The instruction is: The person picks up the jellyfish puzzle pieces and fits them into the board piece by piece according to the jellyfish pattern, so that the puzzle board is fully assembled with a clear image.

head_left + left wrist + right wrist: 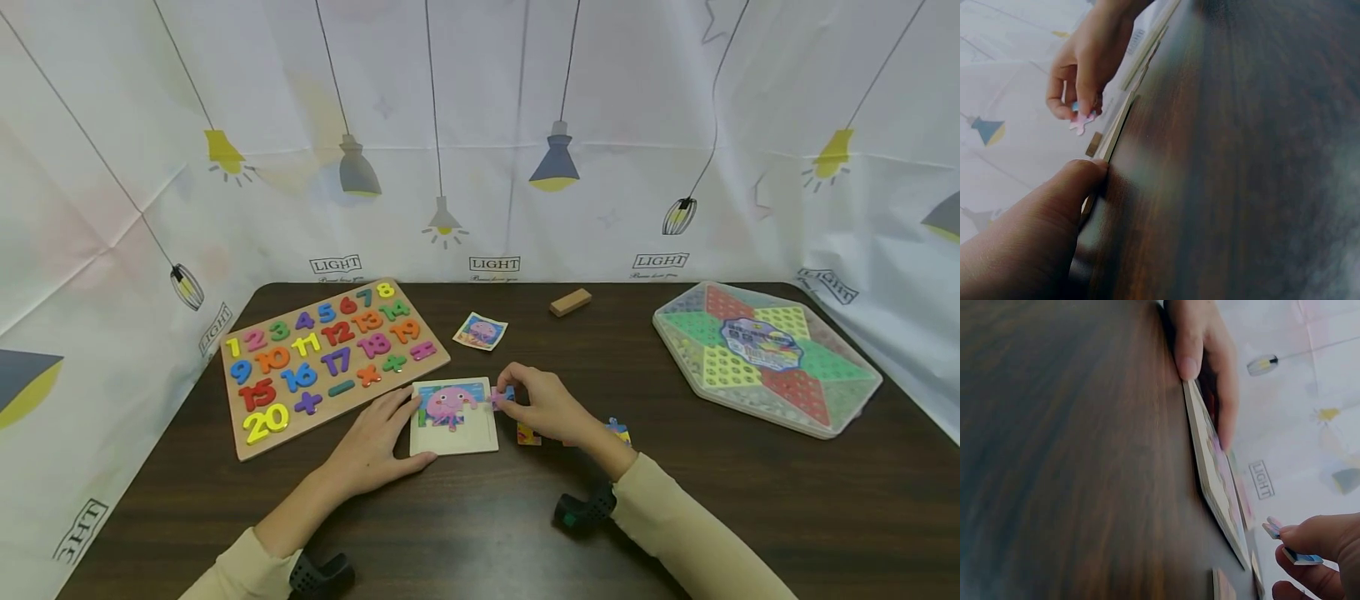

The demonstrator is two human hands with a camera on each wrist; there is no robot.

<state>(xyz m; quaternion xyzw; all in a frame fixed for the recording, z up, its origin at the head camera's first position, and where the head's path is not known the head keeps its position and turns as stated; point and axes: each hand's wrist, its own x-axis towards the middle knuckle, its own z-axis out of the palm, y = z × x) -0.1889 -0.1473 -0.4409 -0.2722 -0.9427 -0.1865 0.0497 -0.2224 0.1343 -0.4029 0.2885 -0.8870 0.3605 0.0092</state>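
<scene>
A small wooden jigsaw board lies on the table, partly filled with a pink octopus-like picture. My left hand rests along its left side, fingers fairly straight at the far corner and thumb touching the near edge. Just past the board's right edge, my right hand pinches a pink and blue puzzle piece between thumb and fingers, above the table. Loose pieces lie beneath and beside that hand: a yellow and red piece and a blue and yellow piece; another is mostly hidden by the wrist.
Behind the board lies a small picture card. A wooden number board with colourful numerals is on the left. A wooden block sits at the back, and a hexagonal checkers-style board on the right. A printed curtain hangs behind the table.
</scene>
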